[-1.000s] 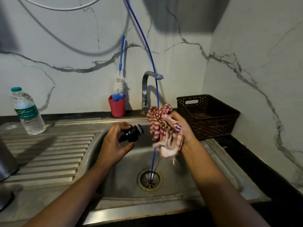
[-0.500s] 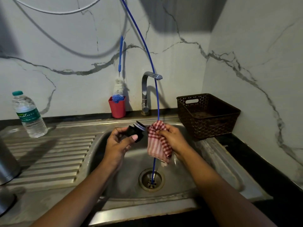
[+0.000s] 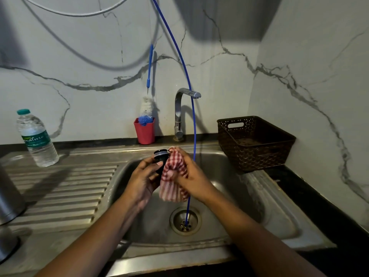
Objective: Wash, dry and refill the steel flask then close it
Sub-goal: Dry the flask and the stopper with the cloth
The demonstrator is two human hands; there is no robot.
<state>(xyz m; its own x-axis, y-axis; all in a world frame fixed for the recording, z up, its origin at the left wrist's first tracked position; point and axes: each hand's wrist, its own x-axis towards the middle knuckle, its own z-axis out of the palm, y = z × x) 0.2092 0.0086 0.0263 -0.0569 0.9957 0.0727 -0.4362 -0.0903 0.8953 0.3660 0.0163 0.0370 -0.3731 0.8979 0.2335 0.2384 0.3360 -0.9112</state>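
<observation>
Leftmost, a steel flask (image 3: 9, 198) is seen cut off by the frame edge on the drainboard (image 3: 65, 188), with a water bottle (image 3: 37, 138) behind it. Over the sink (image 3: 229, 200), a black cap (image 3: 160, 156) is gripped in the closed left hand (image 3: 142, 181). A checked cloth (image 3: 173, 176) is pressed against the cap by the right hand (image 3: 194, 180), closed around it. Behind stand a red cup (image 3: 144, 132) and a tap (image 3: 179, 114). At right, a brown basket (image 3: 253, 142) is set on the counter.
</observation>
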